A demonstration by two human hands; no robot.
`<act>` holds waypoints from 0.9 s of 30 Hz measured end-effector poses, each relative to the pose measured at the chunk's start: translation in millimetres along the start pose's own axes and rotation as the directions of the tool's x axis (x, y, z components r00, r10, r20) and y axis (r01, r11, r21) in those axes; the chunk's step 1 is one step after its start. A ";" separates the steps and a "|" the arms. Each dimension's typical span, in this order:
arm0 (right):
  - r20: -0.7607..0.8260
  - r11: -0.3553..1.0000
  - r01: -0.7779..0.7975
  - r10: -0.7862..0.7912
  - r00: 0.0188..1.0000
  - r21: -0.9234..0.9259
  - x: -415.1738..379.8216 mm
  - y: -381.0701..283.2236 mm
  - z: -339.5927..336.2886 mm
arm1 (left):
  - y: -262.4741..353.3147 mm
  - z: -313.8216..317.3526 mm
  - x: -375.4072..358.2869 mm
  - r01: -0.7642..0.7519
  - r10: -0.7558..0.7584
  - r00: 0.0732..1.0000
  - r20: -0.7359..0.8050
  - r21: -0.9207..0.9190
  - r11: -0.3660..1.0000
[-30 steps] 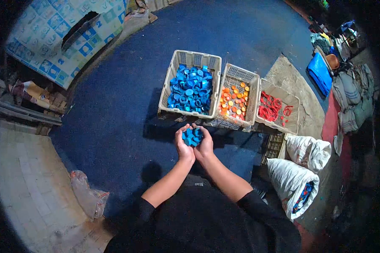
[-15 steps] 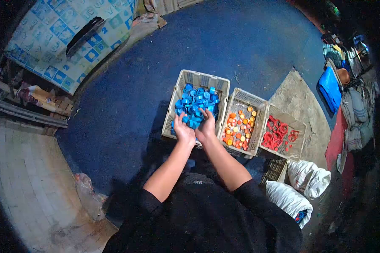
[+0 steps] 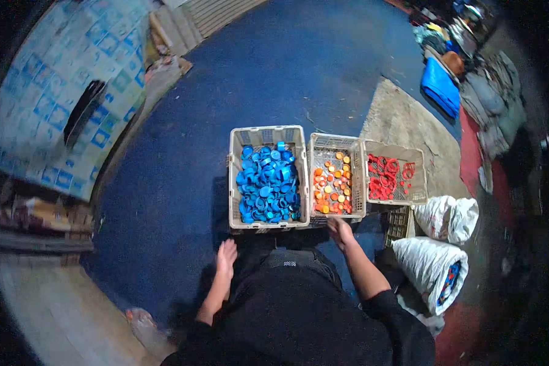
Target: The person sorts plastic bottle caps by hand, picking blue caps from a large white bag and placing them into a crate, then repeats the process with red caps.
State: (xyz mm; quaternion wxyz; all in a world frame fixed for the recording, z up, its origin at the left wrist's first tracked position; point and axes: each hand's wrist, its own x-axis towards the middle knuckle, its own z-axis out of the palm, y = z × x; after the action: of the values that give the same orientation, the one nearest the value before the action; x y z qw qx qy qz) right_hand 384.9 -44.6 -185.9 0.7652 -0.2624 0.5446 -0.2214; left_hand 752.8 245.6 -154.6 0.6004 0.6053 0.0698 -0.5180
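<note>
Ahead, blue-cap crate [image 3: 233,177], long axis forward.

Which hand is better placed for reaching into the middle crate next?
Right, I'd judge: the right hand is by the near edge of the middle crate, while the left hand is farther off.

Along the blue floor's [image 3: 165,152] far right edge I see a blue tarp [image 3: 440,88] beside greyish sacks [image 3: 493,107]; a patterned sheet [image 3: 43,116] (blurry on my feed) flanks the left edge.
</note>
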 end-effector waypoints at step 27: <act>-0.641 0.993 -0.089 0.022 0.768 -0.072 -294.9 405.3 -207.9 | -165.7 209.4 85.5 -0.534 -0.535 0.697 0.478 0.844 0.058</act>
State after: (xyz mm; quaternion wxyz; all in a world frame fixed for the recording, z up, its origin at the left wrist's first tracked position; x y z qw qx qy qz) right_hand 117.9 416.1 -290.8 0.5271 -0.1925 0.7897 -0.2478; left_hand 560.8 76.9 -269.9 -0.0195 0.5823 -0.5459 -0.6021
